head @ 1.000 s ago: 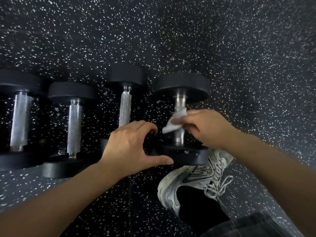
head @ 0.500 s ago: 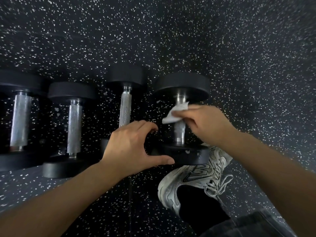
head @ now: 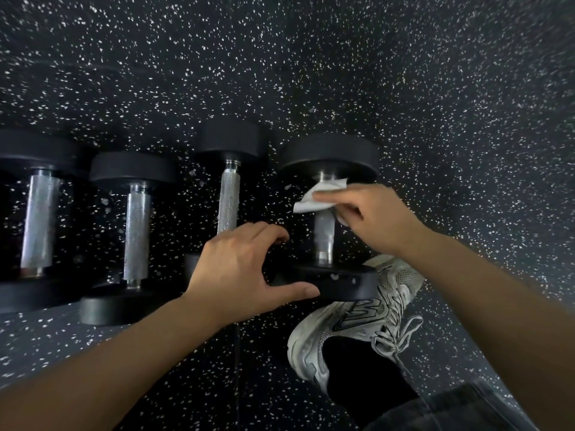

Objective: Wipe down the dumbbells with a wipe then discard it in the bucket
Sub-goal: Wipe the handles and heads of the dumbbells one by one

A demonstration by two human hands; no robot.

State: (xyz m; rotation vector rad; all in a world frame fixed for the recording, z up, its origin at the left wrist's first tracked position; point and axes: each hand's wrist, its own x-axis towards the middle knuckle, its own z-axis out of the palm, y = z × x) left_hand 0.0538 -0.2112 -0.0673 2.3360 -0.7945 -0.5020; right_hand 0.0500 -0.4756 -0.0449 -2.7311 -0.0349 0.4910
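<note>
Several black dumbbells with silver handles lie side by side on the speckled floor. My right hand [head: 371, 220] grips a white wipe [head: 320, 194] wrapped around the upper part of the handle of the rightmost dumbbell [head: 325, 237], just below its far weight. My left hand [head: 241, 269] hovers with fingers spread in a C shape between the third dumbbell [head: 228, 200] and the rightmost one, its thumb beside the near weight. Two more dumbbells [head: 137, 231] lie to the left. No bucket is in view.
My grey sneaker [head: 357, 325] rests on the floor just in front of the rightmost dumbbell's near weight. Black rubber flooring with white flecks [head: 435, 104] stretches beyond and to the right.
My right hand has slid the wipe up the handle toward the far weight. My left hand has stayed in place.
</note>
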